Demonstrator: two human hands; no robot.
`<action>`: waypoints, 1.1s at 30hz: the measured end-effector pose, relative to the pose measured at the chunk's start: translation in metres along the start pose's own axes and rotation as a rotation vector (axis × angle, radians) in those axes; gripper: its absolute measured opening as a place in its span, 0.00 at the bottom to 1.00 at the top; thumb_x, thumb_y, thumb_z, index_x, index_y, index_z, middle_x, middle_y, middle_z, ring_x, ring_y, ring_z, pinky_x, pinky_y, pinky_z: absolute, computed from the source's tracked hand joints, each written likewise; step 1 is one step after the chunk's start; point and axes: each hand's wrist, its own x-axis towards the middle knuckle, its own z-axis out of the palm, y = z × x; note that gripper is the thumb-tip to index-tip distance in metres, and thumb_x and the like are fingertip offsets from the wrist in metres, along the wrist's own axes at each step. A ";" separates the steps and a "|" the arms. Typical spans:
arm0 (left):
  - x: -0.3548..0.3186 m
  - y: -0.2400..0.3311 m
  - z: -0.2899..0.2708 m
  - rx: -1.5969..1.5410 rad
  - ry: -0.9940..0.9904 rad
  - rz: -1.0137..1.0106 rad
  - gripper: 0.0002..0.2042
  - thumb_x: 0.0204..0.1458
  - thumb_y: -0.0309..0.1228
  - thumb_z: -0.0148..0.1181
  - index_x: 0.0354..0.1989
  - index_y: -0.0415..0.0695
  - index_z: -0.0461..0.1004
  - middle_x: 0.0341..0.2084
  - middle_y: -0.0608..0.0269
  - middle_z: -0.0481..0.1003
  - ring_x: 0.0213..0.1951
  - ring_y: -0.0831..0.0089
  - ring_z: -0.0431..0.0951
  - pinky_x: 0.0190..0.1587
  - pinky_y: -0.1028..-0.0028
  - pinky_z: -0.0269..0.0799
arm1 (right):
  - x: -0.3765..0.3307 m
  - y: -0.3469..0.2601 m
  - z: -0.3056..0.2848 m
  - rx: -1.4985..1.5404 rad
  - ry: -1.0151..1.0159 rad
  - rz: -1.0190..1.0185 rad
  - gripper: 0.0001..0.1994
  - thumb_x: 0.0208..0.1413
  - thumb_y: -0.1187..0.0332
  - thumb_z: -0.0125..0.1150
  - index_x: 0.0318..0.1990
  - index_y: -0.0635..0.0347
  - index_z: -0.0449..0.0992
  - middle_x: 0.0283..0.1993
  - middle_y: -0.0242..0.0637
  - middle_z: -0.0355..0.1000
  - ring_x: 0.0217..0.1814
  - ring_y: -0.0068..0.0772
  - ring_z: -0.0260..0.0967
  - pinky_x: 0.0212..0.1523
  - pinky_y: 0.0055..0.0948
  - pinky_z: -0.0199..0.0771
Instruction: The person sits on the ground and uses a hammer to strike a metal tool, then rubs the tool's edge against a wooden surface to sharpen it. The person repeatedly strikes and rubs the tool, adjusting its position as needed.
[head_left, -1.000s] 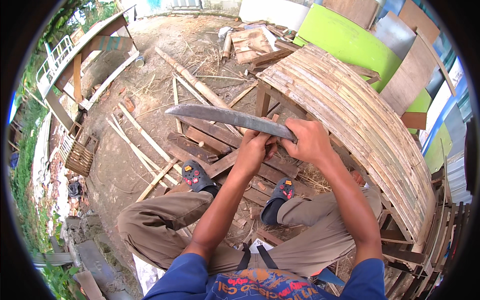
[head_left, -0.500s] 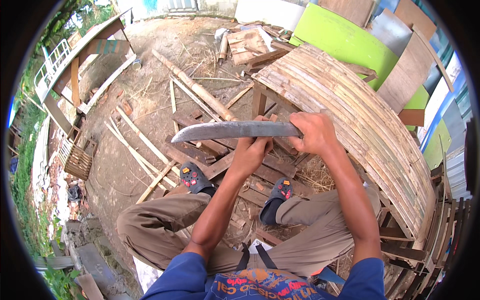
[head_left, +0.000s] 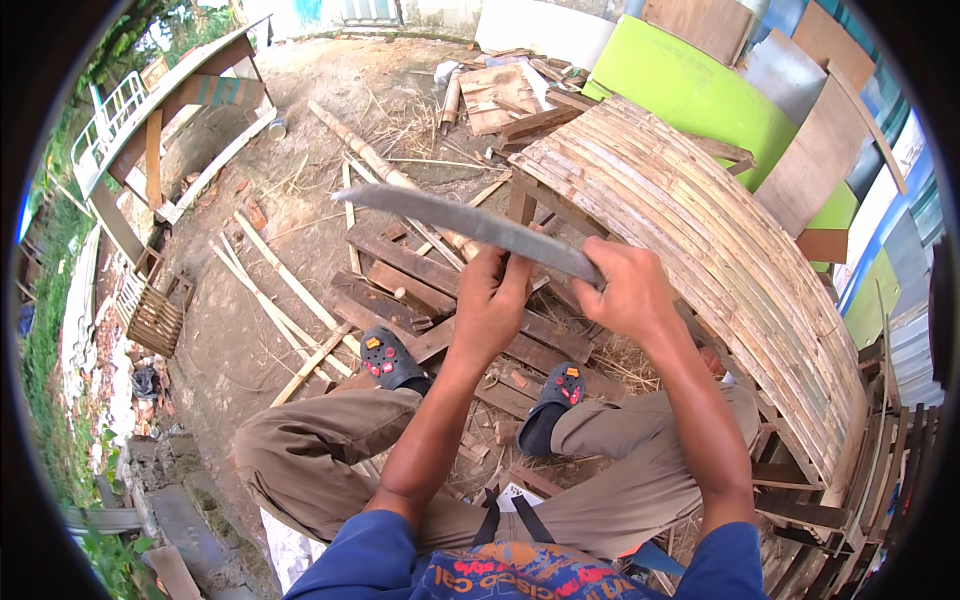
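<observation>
I sit with my knees apart, and my right hand (head_left: 632, 290) grips the handle of a long grey machete (head_left: 460, 222). Its blade reaches up and to the left over the ground. My left hand (head_left: 490, 305) is closed just under the blade, near the handle, with its fingertips against the metal. Whatever it pinches is too small to make out. Both hands hover above my dark clogs (head_left: 385, 358) and the wooden slats (head_left: 400, 262) on the ground.
A curved panel of bamboo slats (head_left: 700, 230) stands close on my right. Bamboo poles (head_left: 370, 155), thin strips (head_left: 280, 300) and planks litter the dirt ahead. A woven basket (head_left: 155, 320) and a wooden bench frame (head_left: 150, 130) are on the left, with green and brown boards (head_left: 690, 90) behind.
The blade tip dropped until the blade was level half a second ago, then rose again to point up-left. Both hands stayed together and shifted slightly.
</observation>
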 end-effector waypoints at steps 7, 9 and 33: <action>-0.004 -0.015 -0.004 0.246 -0.039 0.163 0.06 0.62 0.24 0.53 0.36 0.35 0.76 0.19 0.61 0.72 0.23 0.77 0.68 0.26 0.71 0.63 | 0.000 0.000 0.010 0.020 -0.010 -0.097 0.12 0.46 0.62 0.68 0.34 0.56 0.75 0.32 0.41 0.78 0.32 0.50 0.77 0.34 0.47 0.76; -0.004 -0.020 -0.001 0.167 -0.059 0.188 0.08 0.66 0.26 0.51 0.35 0.37 0.74 0.17 0.71 0.66 0.22 0.84 0.62 0.24 0.76 0.55 | 0.003 0.005 0.010 0.012 -0.005 -0.120 0.12 0.45 0.62 0.68 0.35 0.55 0.76 0.32 0.41 0.78 0.32 0.50 0.77 0.34 0.48 0.76; -0.007 -0.015 -0.004 0.346 0.065 0.195 0.07 0.64 0.25 0.53 0.39 0.35 0.75 0.18 0.60 0.71 0.22 0.79 0.68 0.25 0.72 0.62 | 0.008 0.012 0.011 0.016 -0.049 0.032 0.11 0.52 0.62 0.64 0.35 0.60 0.76 0.30 0.48 0.78 0.33 0.54 0.77 0.36 0.49 0.77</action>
